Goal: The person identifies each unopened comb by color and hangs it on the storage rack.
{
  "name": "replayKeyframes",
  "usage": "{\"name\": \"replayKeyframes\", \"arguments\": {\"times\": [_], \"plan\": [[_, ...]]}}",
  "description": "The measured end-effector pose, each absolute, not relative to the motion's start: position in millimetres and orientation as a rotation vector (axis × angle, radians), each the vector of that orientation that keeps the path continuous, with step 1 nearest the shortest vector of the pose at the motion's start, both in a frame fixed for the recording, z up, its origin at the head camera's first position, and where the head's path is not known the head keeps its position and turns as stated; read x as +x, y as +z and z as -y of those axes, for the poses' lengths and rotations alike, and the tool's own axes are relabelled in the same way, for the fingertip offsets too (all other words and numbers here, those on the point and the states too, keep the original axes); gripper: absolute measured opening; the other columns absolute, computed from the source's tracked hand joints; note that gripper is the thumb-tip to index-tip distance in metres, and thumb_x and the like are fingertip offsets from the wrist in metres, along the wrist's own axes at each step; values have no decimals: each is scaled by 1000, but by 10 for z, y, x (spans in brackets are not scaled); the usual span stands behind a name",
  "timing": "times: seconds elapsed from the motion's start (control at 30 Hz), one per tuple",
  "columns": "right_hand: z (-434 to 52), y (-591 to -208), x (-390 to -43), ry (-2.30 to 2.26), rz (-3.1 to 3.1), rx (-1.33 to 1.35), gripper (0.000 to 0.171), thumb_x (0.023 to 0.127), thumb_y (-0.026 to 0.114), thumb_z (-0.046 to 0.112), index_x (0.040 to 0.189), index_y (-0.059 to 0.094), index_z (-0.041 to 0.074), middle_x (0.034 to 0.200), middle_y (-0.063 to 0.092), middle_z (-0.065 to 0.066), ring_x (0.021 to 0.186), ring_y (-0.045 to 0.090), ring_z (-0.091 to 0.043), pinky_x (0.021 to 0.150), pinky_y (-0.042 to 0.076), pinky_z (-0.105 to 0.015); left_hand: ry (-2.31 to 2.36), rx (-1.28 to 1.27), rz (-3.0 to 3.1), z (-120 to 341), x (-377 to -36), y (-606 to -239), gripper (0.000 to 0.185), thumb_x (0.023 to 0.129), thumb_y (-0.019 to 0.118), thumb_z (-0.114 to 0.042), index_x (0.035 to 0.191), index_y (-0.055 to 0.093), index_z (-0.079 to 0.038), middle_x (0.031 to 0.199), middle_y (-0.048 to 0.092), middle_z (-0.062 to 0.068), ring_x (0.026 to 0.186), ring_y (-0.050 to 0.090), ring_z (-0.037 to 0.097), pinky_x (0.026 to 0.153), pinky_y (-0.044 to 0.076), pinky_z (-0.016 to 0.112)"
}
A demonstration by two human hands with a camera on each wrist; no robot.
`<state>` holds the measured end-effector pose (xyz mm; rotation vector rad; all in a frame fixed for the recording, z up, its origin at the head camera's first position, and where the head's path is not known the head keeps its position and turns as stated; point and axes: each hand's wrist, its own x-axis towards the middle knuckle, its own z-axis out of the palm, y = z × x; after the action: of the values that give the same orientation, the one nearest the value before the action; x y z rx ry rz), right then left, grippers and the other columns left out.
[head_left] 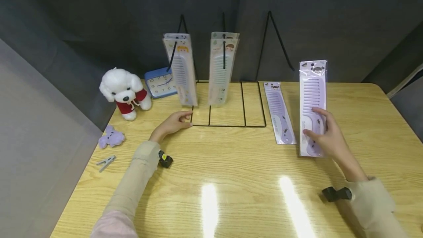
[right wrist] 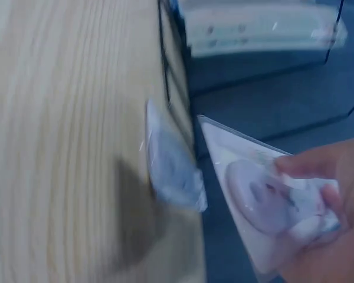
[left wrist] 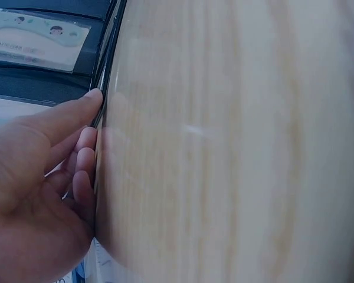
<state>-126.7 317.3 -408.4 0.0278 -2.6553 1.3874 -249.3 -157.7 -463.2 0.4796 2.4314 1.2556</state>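
My right hand (head_left: 327, 139) pinches a packaged purple comb (head_left: 312, 87) by its lower part, holding it raised above the table's right side. In the right wrist view the comb's handle end (right wrist: 259, 200) shows inside the clear wrapper, thumb and fingers on its edges. Another packaged purple comb (head_left: 279, 113) lies on the table just left of it. My left hand (head_left: 173, 122) holds the front left corner of a black wire display rack (head_left: 228, 125). The left wrist view shows a fingertip on the thin black wire (left wrist: 106, 76). Packaged combs hang on the rack's left hook (head_left: 180, 69) and middle hook (head_left: 221, 71).
The rack's right hook (head_left: 281, 41) rises bare behind the lying comb. On the left are a white plush dog (head_left: 122, 87) in red, a blue clock (head_left: 160, 83), a small purple plush toy (head_left: 111, 137) and a grey clip (head_left: 106, 162). A dark curtain (head_left: 132, 17) hangs behind.
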Motion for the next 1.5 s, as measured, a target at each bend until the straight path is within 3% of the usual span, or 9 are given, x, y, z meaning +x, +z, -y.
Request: {"name": "replayKeyframes", "arguments": {"times": [0.03,0.13,0.33,0.47,0.63,1.07,1.37,1.5], "plan": [[-3118,-4050,-1211,1404,2601,34,76,79,67,-9,145,32,6,120,49,-12,83,52,-4,61,48,-17,1252,476,-2434,1577,-2491,-4630,57,91,64,-11,142,41,2,109,50,14,88,41,19,79,36,31],[-2928,-3970,-1058,1590,2324,125,78,73,63,-23,141,40,8,103,51,4,75,54,1,56,49,-16,1241,470,-2441,1581,-2492,-4629,57,91,64,-12,142,42,0,109,51,13,86,41,18,79,36,31],[-2588,-3875,-797,1877,1845,458,77,62,49,-39,133,41,-10,118,51,-7,96,54,-12,73,49,-14,1240,475,-2448,1575,-2501,-4639,57,90,65,-11,142,42,-1,109,52,10,83,41,16,78,37,29],[-2439,-3865,-684,1832,1875,590,74,64,54,-36,132,34,-16,127,48,-6,102,55,-11,78,49,-15,1245,484,-2447,1575,-2500,-4631,57,90,64,-10,142,41,1,106,50,9,84,41,15,78,37,29],[-2321,-3913,-650,1763,1958,668,75,63,56,-36,132,35,-15,132,46,-5,101,56,-9,79,48,-14,1256,490,-2437,1578,-2495,-4619,56,91,63,-9,142,41,2,106,49,10,86,40,16,79,36,30],[-2277,-3944,-718,1700,2104,521,77,64,59,-34,135,39,-10,127,48,-1,94,56,-6,74,48,-13,1244,483,-2435,1573,-2507,-4619,56,92,63,-11,142,41,0,111,50,12,89,42,17,81,37,30],[-2232,-3890,-1022,1679,2262,375,68,76,63,-21,137,38,-4,115,51,4,88,57,-5,66,51,-17,1230,485,-2459,1577,-2495,-4626,57,91,64,-11,142,42,0,118,54,17,96,47,21,90,39,36],[-2217,-3857,-1298,1655,2313,349,64,81,64,-14,137,37,-2,114,48,-2,90,54,-5,67,50,-16,1224,487,-2455,1584,-2481,-4617,57,91,63,-12,142,41,0,118,53,16,97,46,22,91,39,38]]}}
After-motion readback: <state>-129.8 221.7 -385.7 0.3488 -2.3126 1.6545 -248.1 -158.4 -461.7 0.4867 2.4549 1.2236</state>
